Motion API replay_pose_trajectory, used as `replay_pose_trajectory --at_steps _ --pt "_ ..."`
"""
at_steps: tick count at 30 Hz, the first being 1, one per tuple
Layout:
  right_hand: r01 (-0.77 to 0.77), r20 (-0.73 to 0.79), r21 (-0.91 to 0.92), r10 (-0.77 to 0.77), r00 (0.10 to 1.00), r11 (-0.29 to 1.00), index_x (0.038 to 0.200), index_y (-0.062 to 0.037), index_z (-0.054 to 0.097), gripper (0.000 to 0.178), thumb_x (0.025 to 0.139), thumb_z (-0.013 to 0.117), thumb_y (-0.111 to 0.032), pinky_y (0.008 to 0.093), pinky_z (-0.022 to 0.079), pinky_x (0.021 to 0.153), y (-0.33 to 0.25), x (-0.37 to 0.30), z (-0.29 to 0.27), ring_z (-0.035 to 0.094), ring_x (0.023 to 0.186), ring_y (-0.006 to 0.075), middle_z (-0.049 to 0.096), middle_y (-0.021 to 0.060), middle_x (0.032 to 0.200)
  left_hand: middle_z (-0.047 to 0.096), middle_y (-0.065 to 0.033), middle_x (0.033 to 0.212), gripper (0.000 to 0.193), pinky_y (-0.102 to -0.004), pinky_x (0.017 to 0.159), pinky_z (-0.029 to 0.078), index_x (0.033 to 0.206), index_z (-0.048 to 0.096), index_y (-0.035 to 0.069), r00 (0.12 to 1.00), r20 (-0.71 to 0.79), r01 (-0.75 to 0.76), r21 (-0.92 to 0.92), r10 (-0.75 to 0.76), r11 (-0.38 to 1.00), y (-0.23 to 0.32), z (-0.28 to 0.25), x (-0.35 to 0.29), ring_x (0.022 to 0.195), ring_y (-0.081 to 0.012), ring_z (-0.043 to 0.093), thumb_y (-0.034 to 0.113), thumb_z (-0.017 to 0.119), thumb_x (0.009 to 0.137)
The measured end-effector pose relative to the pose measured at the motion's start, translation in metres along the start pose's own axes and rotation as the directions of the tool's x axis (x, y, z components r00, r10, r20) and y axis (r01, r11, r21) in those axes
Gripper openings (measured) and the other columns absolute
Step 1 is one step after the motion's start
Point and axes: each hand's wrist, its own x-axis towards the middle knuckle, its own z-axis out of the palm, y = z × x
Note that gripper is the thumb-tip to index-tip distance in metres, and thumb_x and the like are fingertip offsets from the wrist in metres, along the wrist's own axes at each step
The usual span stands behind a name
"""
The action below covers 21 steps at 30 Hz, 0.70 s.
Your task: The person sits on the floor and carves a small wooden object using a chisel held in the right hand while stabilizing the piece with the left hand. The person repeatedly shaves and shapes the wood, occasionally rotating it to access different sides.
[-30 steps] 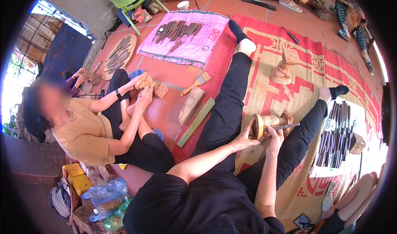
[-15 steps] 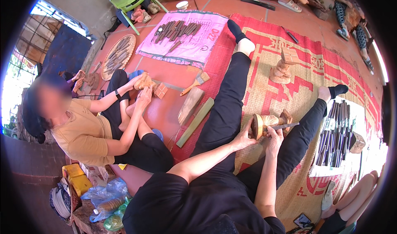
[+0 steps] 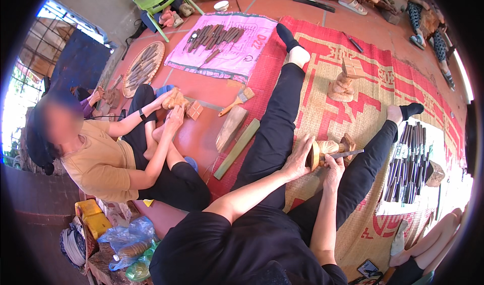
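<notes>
Between my outstretched legs is a pale wood carving (image 3: 330, 147), lying on its side with a round, darker-edged base toward my left. My left hand (image 3: 297, 163) grips that base, thumb and fingers along its rim. A slim grey chisel-like blade (image 3: 348, 153) sticks out to the right from my right hand (image 3: 334, 169), which is closed round the tool close beside the carving. Its handle is hidden in the hand. Farther ahead on the mat, another wood carving (image 3: 342, 87) stands upright.
A red-and-straw mat (image 3: 322, 116) lies under me. Many dark-handled tools (image 3: 407, 164) rest on a white cloth at right; more tools (image 3: 214, 37) cover a pink cloth ahead. A brush (image 3: 237, 101) and wood pieces (image 3: 232, 129) lie left, beside a seated co-worker (image 3: 101, 159) holding a carving.
My left hand has shifted slightly left and up along the base, its fingers straighter. The carving's base has turned a little. My right hand and the blade are almost where they were.
</notes>
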Motion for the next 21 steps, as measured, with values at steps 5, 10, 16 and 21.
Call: replay_pose_trajectory --at_steps 5,10,16,21 --pt "-0.002 0.013 0.020 0.001 1.000 1.000 0.087 -0.0059 0.064 0.010 0.083 0.070 0.001 0.0198 0.038 0.060 0.0002 0.0012 0.0006 0.048 0.062 0.0050 0.060 -0.0035 0.075 0.023 -0.0217 0.154 0.108 -0.0443 0.112 0.036 0.153 0.017 0.012 0.993 0.093 -0.071 0.012 0.069 0.997 -0.0001 -0.0104 0.0081 0.141 -0.0395 0.030 0.010 0.083 0.067" --pt "0.001 -0.004 0.042 0.000 1.000 0.999 0.087 -0.0060 0.064 0.010 0.083 0.070 0.001 0.0197 0.038 0.060 0.0005 -0.0003 0.0029 0.048 0.062 0.0051 0.060 -0.0036 0.076 0.026 -0.0212 0.152 0.103 -0.0442 0.111 0.037 0.151 0.022 0.013 0.994 0.100 -0.053 0.016 0.051 0.998 0.0008 -0.0107 0.0075 0.141 -0.0392 0.032 0.012 0.084 0.067" --pt "0.003 -0.020 0.022 -0.003 1.000 1.000 0.088 -0.0058 0.065 0.011 0.082 0.070 0.001 0.0199 0.039 0.061 0.0040 0.0000 -0.0008 0.048 0.062 0.0052 0.061 -0.0032 0.076 0.025 -0.0225 0.150 0.102 -0.0456 0.110 0.038 0.150 0.023 0.014 0.994 0.075 -0.082 0.017 0.080 0.997 -0.0001 -0.0089 0.0060 0.138 -0.0420 0.034 0.015 0.084 0.068" --pt "-0.005 -0.031 0.028 0.005 1.000 1.000 0.088 -0.0055 0.065 0.011 0.081 0.071 0.001 0.0202 0.039 0.061 0.0055 -0.0014 -0.0039 0.049 0.062 0.0055 0.061 -0.0028 0.076 0.024 -0.0238 0.149 0.102 -0.0472 0.108 0.040 0.150 0.022 0.014 0.993 0.083 -0.084 0.017 0.082 0.996 0.0011 -0.0082 0.0051 0.136 -0.0436 0.034 0.015 0.084 0.069"
